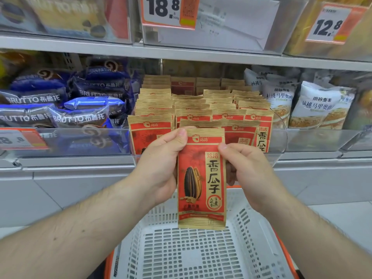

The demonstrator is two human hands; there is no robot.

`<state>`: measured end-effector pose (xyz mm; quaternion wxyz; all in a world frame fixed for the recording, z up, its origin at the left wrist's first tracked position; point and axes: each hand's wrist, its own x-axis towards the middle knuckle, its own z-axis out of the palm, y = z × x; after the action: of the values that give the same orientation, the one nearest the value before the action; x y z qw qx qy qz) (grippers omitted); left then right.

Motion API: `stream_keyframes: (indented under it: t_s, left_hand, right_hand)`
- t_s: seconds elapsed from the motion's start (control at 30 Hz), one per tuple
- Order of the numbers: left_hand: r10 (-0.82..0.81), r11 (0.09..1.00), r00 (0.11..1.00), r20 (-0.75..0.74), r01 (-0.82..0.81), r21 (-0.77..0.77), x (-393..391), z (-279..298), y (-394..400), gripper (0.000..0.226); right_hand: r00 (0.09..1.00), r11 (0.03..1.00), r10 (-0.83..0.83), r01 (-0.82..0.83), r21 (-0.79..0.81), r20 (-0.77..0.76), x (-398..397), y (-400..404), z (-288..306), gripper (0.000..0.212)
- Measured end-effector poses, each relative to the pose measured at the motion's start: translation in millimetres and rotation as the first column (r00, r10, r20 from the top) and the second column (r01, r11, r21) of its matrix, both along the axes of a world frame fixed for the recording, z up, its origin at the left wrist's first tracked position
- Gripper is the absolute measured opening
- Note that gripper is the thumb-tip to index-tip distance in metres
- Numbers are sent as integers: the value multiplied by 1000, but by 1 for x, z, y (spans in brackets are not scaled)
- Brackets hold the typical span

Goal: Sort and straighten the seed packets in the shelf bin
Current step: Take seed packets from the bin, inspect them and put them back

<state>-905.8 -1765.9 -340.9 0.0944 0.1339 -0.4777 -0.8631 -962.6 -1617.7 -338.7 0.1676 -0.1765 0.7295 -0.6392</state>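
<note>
Head view: beyond the hands, a clear shelf bin holds rows of red and tan seed packets standing upright, the front ones leaning unevenly. To the left of the hands, blue bread packs fill the neighbouring bin; to the right, white snack bags stand in another. Above, an upper shelf carries orange price tags. Directly below the hands sits a white slotted basket with an orange rim.

The bin's clear front wall rises just behind the fingers, and its curved right corner stands off to the right of the right hand. Between the hands and the basket floor there is open room.

The left hand pinches one seed packet at its upper left edge, thumb on the front near the top. The right hand grips the packet's right edge, fingers curled behind it. The packet hangs upright in front of the bin, above the basket.
</note>
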Motion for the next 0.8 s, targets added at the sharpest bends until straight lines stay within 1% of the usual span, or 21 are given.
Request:
stream_keyframes:
  t_s: [0.1,0.23,0.33,0.43,0.53,0.6,0.67,0.8]
  left_hand:
    - [-33,999,999,22,34,-24,0,1,-3,27]
    - [-128,987,990,68,133,-92,4,-1,0,29]
    - [-129,985,990,49,134,-113,4,0,1,26]
    - [-101,990,995,23,102,-96,1,3,-1,24]
    - [-58,996,998,10,58,-74,0,5,-4,25]
    - [-49,997,999,12,49,-57,-1,5,-5,26]
    - [-76,996,997,25,77,-51,0,4,-7,29]
    - [-202,978,979,38,204,-48,4,1,-8,40]
  right_hand:
    - [998,999,-2,5,44,-67,-1,0,-2,39]
    - [993,996,-84,83,-16,-88,-2,1,1,35]
    - [990,995,-98,95,-34,-106,-2,2,3,34]
    - [999,999,-27,25,-46,-41,-3,4,5,32]
    - [996,994,86,-86,61,-13,-4,7,6,36]
    - [995,992,104,-103,80,-8,-4,7,5,38]
    - [996,995,86,-85,42,-4,-3,7,6,33]
    - [1000,998,9,-9,-58,4,-7,7,2,30]
